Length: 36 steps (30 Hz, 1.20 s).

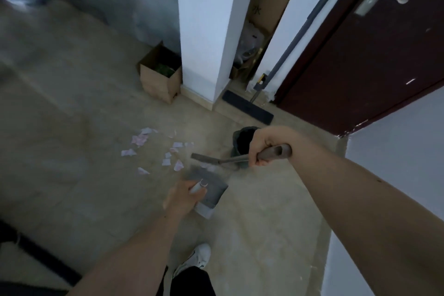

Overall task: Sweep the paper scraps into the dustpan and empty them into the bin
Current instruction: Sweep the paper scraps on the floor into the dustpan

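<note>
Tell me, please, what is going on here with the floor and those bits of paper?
A person is sweeping up. The right hand grips a hand brush, and the left hand holds a grey dustpan low by the floor. Most of the paper scraps still lie scattered on the floor ahead of the pan. A small dark bin stands just beyond the brush.

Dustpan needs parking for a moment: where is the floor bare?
Bare floor lies right of the dustpan, between it and the white wall. It is crowded ahead-left with paper scraps, and ahead by the bin.
</note>
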### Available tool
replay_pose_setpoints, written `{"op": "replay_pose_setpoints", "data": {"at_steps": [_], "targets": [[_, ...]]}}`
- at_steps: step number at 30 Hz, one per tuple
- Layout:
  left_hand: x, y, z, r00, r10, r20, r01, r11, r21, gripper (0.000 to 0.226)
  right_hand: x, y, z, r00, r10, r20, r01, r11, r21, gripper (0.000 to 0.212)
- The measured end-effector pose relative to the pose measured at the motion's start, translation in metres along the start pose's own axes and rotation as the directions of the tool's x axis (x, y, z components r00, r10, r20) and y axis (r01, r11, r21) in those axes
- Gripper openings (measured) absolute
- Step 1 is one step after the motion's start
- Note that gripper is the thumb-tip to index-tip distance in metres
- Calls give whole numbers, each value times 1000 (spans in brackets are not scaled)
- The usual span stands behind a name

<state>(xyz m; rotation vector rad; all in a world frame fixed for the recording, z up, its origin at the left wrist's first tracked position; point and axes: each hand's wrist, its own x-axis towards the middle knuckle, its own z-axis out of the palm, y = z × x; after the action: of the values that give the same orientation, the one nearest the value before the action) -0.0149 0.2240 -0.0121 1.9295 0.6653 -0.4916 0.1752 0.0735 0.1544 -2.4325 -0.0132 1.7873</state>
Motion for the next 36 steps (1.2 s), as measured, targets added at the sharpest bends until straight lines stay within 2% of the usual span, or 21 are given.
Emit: {"op": "replay_pose_setpoints", "data": {"at_steps": [5, 9, 12, 13, 15, 17, 18, 21, 23, 27, 30, 34, 36], "targets": [[-2, -19, -58, 981, -116, -156, 117, 993, 1, 33, 6, -71, -3, 1000, -10, -27, 12, 996, 86, 26], [2, -43, -106, 958, -183, -222, 175, 983, -54, 36, 11, -139, 4, 999, 3, -50, -17, 955, -297, 32], [4, -65, -139, 940, -229, -252, 214, 973, -88, 37, 9, -182, 9, 983, -92, -161, 25, 927, -374, 31], [3, -72, -150, 935, -244, -256, 225, 969, -102, 37, 12, -194, 11, 976, -115, -184, 46, 939, -342, 29], [2, -88, -173, 919, -281, -277, 256, 959, -125, 38, 28, -214, 17, 975, -108, -195, 81, 987, -138, 24], [2, -104, -195, 902, -312, -297, 280, 949, -145, 40, 44, -232, 23, 969, -131, -208, 153, 984, 93, 17], [3, -113, -207, 895, -324, -306, 288, 945, -155, 39, 51, -242, 27, 964, -137, -229, 175, 972, 155, 17], [4, -139, -242, 882, -331, -334, 290, 942, -168, 37, 69, -280, 37, 964, -116, -241, 142, 985, 96, 22], [6, -155, -266, 874, -328, -359, 278, 943, -185, 36, 79, -301, 41, 948, -77, -309, 101, 993, 62, 28], [13, -183, -310, 851, -340, -400, 284, 939, -193, 36, 111, -327, 46, 923, -91, -374, 62, 994, -90, 13], [22, -201, -337, 831, -375, -411, 323, 927, -193, 35, 132, -341, 47, 928, -86, -363, 62, 995, -75, 15], [35, -218, -362, 822, -390, -416, 385, 918, -99, 32, 156, -351, 39, 928, -72, -366, 64, 997, -33, 19], [42, -222, -370, 834, -380, -399, 394, 918, -50, 28, 166, -353, 37, 924, -78, -375, 80, 997, -11, 14]]}}
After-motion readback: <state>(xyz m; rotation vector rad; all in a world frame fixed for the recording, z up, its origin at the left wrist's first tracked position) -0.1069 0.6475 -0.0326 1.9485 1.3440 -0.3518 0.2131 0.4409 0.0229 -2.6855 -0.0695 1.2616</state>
